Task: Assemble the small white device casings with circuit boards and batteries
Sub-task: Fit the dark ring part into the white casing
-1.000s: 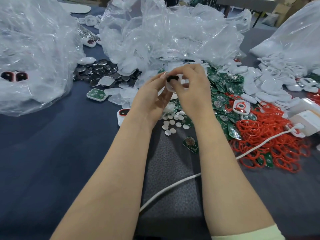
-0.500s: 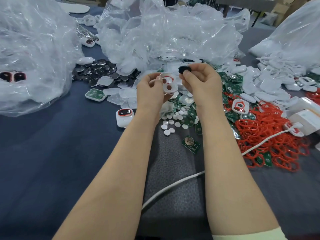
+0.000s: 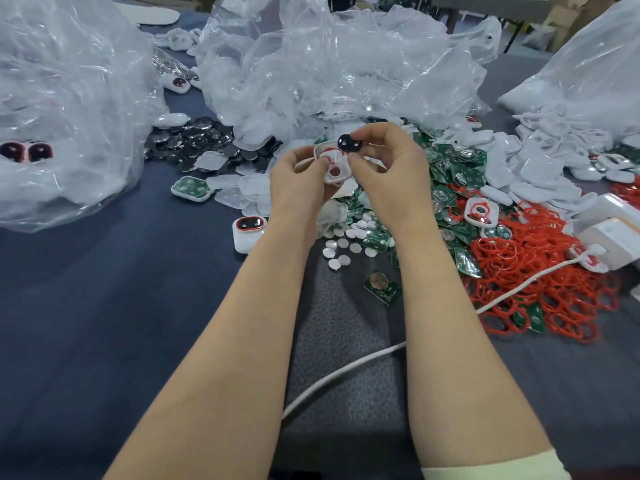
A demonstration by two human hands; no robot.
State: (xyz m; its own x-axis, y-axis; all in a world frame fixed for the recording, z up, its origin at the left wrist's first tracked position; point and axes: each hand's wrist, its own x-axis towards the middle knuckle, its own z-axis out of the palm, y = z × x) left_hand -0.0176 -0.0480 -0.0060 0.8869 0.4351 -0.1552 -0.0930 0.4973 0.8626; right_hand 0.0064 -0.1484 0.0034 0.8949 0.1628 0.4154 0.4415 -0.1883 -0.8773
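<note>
Pinches with the left hand a small white rounded-square plastic casing, open face toward the camera, red rubber ring seated at its upper rim. Pinches with the right hand, between thumb and forefinger, a glossy black oval plastic lens, just above and right of the casing; touching it or just clear, cannot tell.

Differs from a second ago: then closed together over the casing with the lens between, now drawn apart with the lens lifted out. Judged: lens not yet seated, likely being re-presented for fitting; board and battery stages not begun on this unit.

Below and left of the casing, on the dark blue cloth table: one closed white unit with red rim and dark window. Directly below: loose white discs, then a single green circuit board carrying a coin battery. Right of the casing: heap of green circuit boards; farther right and lower, red rubber rings. Left: pile of dark glossy pieces. Behind: crumpled clear plastic bags.
</note>
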